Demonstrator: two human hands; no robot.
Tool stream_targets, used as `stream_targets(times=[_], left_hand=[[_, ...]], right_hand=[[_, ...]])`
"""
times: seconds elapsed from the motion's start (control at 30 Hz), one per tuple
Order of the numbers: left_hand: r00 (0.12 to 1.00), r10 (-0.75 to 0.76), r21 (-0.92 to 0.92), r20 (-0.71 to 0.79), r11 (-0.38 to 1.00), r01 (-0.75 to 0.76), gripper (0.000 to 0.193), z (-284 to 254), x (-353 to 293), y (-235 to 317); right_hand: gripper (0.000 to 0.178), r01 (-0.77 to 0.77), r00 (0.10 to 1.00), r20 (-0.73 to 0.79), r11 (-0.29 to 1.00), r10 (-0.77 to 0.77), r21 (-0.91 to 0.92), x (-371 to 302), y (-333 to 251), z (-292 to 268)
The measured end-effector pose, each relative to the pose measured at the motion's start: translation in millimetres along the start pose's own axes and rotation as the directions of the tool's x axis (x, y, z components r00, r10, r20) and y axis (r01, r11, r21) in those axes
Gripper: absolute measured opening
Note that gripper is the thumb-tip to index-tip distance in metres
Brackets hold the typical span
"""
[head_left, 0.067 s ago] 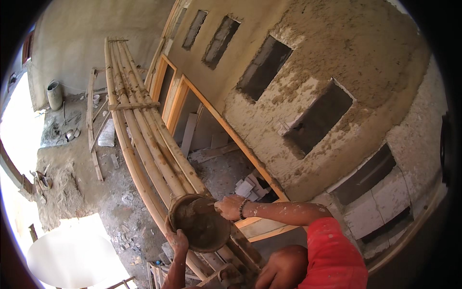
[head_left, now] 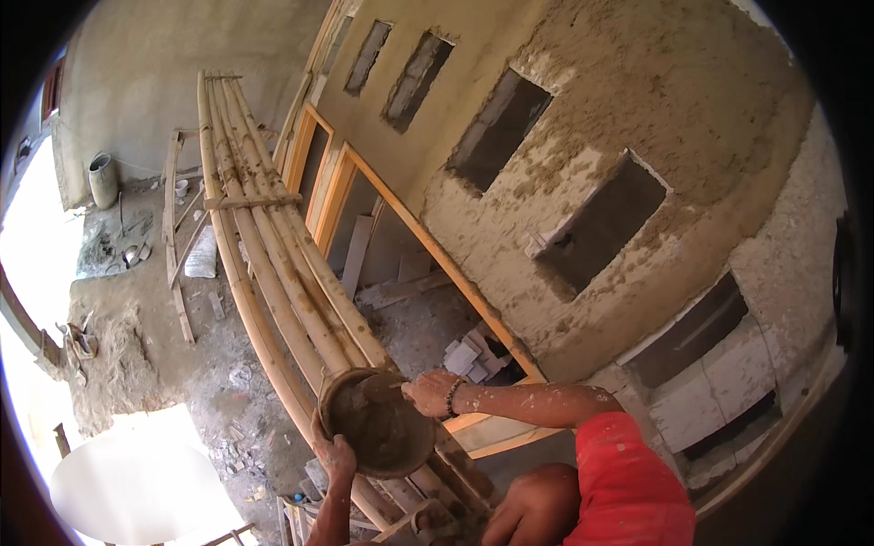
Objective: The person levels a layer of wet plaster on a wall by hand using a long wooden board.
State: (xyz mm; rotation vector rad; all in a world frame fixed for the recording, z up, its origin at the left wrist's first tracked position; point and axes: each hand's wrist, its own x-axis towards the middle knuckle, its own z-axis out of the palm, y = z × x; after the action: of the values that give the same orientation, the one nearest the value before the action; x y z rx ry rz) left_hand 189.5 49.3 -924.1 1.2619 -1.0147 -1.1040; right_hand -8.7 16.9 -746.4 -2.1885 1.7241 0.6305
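A round bucket (head_left: 381, 460) of wet grey-brown mortar (head_left: 387, 432) sits on the bamboo poles in front of me. My left hand (head_left: 335, 452) is closed on the near left side of its rim. On the other side, my right hand (head_left: 431, 393), with a beaded bracelet at the wrist, is closed around the handle of a trowel. The mortar-coated trowel blade (head_left: 375, 392) reaches into the bucket and is hard to tell from the mix. Specks of mortar dot my right forearm.
Long bamboo poles (head_left: 273, 264) form a raised scaffold, tied by a crosspiece (head_left: 253, 200). To the right stands a partly plastered wall (head_left: 583, 109) with rectangular openings, above an orange wooden frame (head_left: 437, 250). Far below lie a white sack (head_left: 201, 252), rubble and a tall container (head_left: 104, 179).
My right hand has shifted very slightly left with the trowel, and my right arm with it. The left hand and the bucket stay where they were.
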Motion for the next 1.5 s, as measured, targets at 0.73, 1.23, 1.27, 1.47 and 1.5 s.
stream_targets(times=[0.73, 1.23, 1.27, 1.47, 1.5], left_hand=[[0.998, -0.021, 0.020, 0.051, 1.000, 0.020, 0.070, 6, -13, 4], [0.998, -0.048, -0.158, 0.043, 0.986, 0.054, 0.073, 7, -8, -4], [0.998, -0.046, -0.161, 0.048, 0.986, 0.053, 0.073, 9, -9, -7], [0.998, -0.036, -0.110, 0.051, 0.993, 0.041, 0.072, 11, -14, -5], [0.998, -0.035, -0.110, 0.052, 0.993, 0.040, 0.072, 13, -15, -6]], right_hand=[[0.025, 0.120, 0.976, 0.196, 0.984, -0.093, -0.131, 16, -12, 52], [0.021, 0.097, 0.993, 0.099, 0.875, -0.056, -0.474, 50, -26, 81], [0.021, 0.112, 0.987, 0.155, 0.871, -0.042, -0.478, 52, -26, 82], [0.030, 0.108, 0.902, 0.431, 0.974, -0.013, -0.197, 51, -8, 88], [0.031, 0.076, 0.892, 0.451, 0.991, -0.020, -0.107, 48, -4, 93]])
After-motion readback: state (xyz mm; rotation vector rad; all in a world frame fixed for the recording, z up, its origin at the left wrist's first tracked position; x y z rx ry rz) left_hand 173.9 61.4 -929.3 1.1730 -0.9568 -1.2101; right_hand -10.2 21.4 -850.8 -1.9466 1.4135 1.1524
